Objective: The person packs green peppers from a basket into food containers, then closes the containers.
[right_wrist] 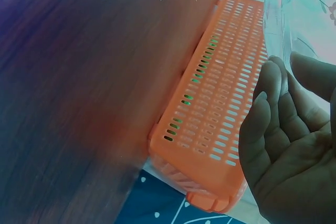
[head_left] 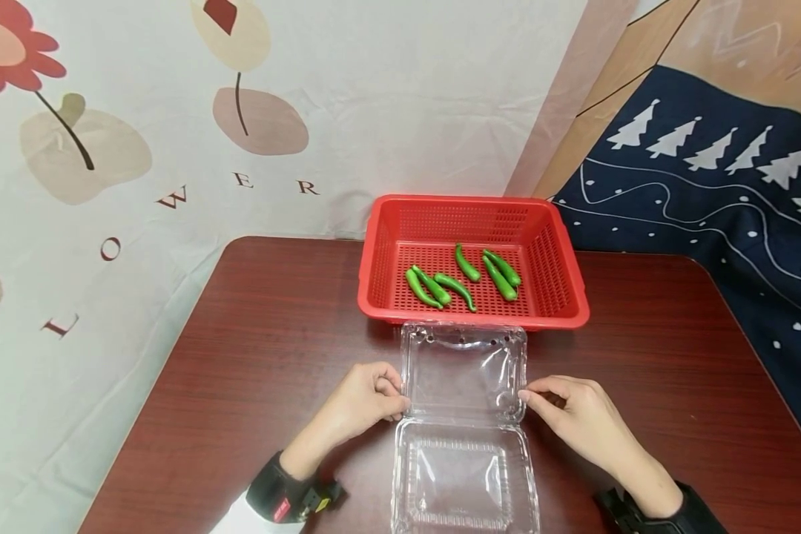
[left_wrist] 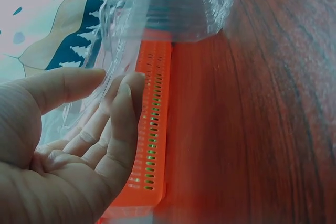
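Observation:
A clear plastic clamshell container (head_left: 463,475) lies unfolded, its lid (head_left: 463,371) on the far side of the hinge. My left hand (head_left: 367,397) pinches the lid's left edge between thumb and fingers. On the opposite edge, my right hand (head_left: 577,411) pinches the lid the same way. Both wrist views show the thin plastic running between thumb and fingertips. Behind the lid stands a red plastic basket (head_left: 474,320), with several green chili peppers (head_left: 498,278) on its floor. The container's near end is cut off by the head view's bottom edge.
The dark wooden table (head_left: 274,319) carries the basket at its back edge, close to the lid. A pale printed cloth (head_left: 374,96) hangs behind, and a navy cloth with white trees (head_left: 694,193) hangs at the right. Each wrist wears a black strap (head_left: 283,493).

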Tool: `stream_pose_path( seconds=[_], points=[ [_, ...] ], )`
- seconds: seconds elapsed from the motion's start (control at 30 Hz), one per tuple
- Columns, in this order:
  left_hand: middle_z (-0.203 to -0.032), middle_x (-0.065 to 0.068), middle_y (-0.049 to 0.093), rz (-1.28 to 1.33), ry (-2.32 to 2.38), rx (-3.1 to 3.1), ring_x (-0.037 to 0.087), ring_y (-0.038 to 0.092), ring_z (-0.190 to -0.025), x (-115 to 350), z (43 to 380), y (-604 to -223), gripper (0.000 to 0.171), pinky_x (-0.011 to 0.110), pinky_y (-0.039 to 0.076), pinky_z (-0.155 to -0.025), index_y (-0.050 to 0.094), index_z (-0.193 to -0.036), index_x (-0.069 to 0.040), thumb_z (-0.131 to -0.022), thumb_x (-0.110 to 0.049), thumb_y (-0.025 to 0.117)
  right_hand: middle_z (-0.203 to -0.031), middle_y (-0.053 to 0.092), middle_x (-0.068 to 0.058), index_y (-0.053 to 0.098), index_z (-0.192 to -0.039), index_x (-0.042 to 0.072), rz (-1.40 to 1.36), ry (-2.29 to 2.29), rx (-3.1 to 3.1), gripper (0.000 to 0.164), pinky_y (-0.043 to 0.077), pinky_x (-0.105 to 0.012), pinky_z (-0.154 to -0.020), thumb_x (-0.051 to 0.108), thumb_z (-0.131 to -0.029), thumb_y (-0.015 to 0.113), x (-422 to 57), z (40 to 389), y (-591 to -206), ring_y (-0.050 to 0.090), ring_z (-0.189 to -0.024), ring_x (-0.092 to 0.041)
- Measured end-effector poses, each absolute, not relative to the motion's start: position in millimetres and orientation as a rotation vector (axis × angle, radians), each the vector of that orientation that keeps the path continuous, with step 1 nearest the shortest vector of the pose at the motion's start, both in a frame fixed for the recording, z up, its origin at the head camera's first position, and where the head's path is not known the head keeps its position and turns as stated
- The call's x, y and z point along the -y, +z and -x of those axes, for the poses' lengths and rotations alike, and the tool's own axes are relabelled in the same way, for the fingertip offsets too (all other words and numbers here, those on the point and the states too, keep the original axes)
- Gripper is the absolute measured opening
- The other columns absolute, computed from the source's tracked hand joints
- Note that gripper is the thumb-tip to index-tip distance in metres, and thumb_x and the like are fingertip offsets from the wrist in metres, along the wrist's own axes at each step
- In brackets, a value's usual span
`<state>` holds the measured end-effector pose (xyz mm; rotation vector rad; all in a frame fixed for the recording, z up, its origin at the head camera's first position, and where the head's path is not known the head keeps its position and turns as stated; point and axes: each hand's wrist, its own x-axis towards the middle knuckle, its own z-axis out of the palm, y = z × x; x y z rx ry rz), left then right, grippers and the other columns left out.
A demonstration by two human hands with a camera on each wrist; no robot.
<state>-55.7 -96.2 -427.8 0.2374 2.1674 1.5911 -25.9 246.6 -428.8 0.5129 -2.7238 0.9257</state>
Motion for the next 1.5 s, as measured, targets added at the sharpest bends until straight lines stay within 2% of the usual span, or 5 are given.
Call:
stream_pose_path(
  seconds=[0.2, 0.57, 0.8, 1.23, 1.5],
  points=[
    [-0.073, 0.006, 0.073, -0.219, 1.617, -2.207, 0.015, 0.068, -0.066, 93, 57, -430, 0.020, 0.020, 0.050, -0.058, 0.061, -0.093, 0.000, -0.085, 0.000, 0.080, -0.087, 0.073, 0.017, 0.080, -0.093, 0.024, -0.467, 0.951, 2.717, 0.015, 0.046, -0.011, -0.063, 0.013, -0.085, 0.087, -244, 29, -429, 0.058, -0.072, 0.002],
    [-0.077, 0.014, 0.075, -0.189, 1.702, -2.207, 0.016, 0.070, -0.063, 89, 62, -435, 0.019, 0.034, 0.063, -0.062, 0.061, -0.093, 0.004, -0.085, 0.004, 0.078, -0.087, 0.074, 0.015, 0.080, -0.093, 0.021, -0.453, 0.960, 2.669, 0.017, 0.047, -0.010, -0.064, 0.009, -0.084, 0.088, -242, 35, -433, 0.061, -0.073, 0.001],
    [-0.070, 0.006, 0.073, -0.154, 1.719, -2.247, 0.013, 0.067, -0.060, 88, 62, -434, 0.019, 0.021, 0.054, -0.058, 0.061, -0.090, 0.000, -0.084, 0.005, 0.079, -0.088, 0.075, 0.014, 0.080, -0.093, 0.020, -0.446, 0.963, 2.640, 0.017, 0.049, -0.012, -0.063, 0.008, -0.084, 0.087, -239, 37, -434, 0.062, -0.073, 0.001],
    [-0.072, 0.009, 0.074, -0.152, 1.718, -2.260, 0.018, 0.069, -0.061, 94, 62, -435, 0.021, 0.029, 0.060, -0.058, 0.061, -0.088, -0.001, -0.084, 0.004, 0.081, -0.096, 0.078, 0.006, 0.081, -0.100, 0.011, -0.431, 0.953, 2.665, 0.012, 0.050, -0.007, -0.073, 0.008, -0.088, 0.083, -241, 42, -432, 0.070, -0.085, -0.006],
    [-0.070, 0.009, 0.073, -0.128, 1.722, -2.280, 0.022, 0.069, -0.062, 103, 58, -433, 0.021, 0.021, 0.054, -0.056, 0.061, -0.086, -0.001, -0.083, 0.003, 0.081, -0.095, 0.077, 0.003, 0.081, -0.102, 0.013, -0.450, 0.893, 2.607, 0.017, 0.049, -0.009, -0.070, 0.006, -0.087, 0.083, -250, 57, -412, 0.067, -0.081, -0.008]
  ],
)
